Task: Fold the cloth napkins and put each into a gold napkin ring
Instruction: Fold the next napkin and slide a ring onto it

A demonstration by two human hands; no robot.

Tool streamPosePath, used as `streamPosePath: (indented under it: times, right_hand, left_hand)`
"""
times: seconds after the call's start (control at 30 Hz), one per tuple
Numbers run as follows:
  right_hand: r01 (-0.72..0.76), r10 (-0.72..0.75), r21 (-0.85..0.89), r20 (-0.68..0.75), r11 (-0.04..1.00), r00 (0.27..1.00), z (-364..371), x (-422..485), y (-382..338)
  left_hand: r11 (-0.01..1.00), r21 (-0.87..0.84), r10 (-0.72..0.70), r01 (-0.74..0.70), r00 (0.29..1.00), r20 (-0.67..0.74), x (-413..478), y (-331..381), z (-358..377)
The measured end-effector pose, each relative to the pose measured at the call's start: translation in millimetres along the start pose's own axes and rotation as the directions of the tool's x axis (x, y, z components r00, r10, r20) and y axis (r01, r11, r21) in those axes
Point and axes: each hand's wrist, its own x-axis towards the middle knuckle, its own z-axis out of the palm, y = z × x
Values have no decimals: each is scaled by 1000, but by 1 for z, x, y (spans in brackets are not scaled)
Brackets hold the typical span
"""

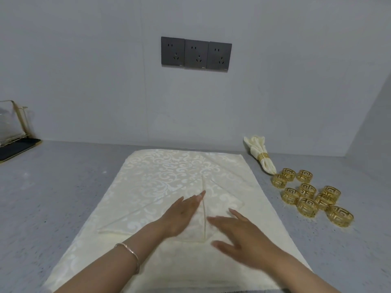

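A stack of cream damask napkins lies flat on the grey counter in front of me. The top napkin is folded into a pointed shape with a centre crease. My left hand lies flat on it with straight fingers, left of the crease. My right hand is spread flat just right of the crease, on the folded flap. Several gold napkin rings sit loose on the counter to the right. One rolled napkin in a gold ring lies behind them by the wall.
A wire rack on a black tray stands at the far left. The wall with three dark sockets rises right behind the napkins. Bare grey counter spreads to the left of the stack.
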Motion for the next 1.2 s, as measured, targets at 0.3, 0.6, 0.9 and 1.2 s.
streamPosePath:
  times: [0.3,0.6,0.9,1.2]
  right_hand:
    - [92,-129,-138,-282,986,951,21,24,-30]
    - [-145,128,-23,-338,989,932,0,-22,26]
    - [-103,148,171,-283,980,948,8,-24,12]
    - [-161,416,594,-321,788,851,6,-4,11]
  left_hand:
    - [969,-216,-128,120,991,-26,-8,-5,-36]
    - [912,399,6,-94,977,215,-35,-16,-68]
    - [965,239,62,-109,979,196,-38,-19,-67]
    - [983,-117,-162,141,967,-197,-14,-8,-53]
